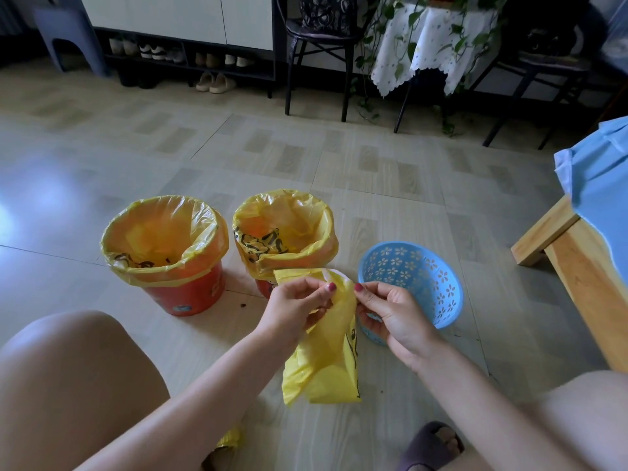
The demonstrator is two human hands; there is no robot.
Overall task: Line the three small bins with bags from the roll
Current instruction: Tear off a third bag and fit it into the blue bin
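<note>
Two orange bins stand on the floor, the left bin (190, 294) and the middle bin (263, 287), each with a yellow bag folded over its rim. A blue perforated basket (421, 277) sits to their right with no bag in it. I hold a folded yellow bag (326, 365) in front of the basket. My left hand (295, 309) and my right hand (390, 314) pinch its top edge side by side, and the rest hangs down towards the floor. A bit of yellow plastic (229, 438) shows by my left foot; whether it is the roll I cannot tell.
My knees frame the view at the bottom left and right. A wooden bed frame (571, 253) with a blue sheet stands close on the right. Chairs, a cloth-covered table (431, 39) and a shoe rack (190, 59) line the far wall.
</note>
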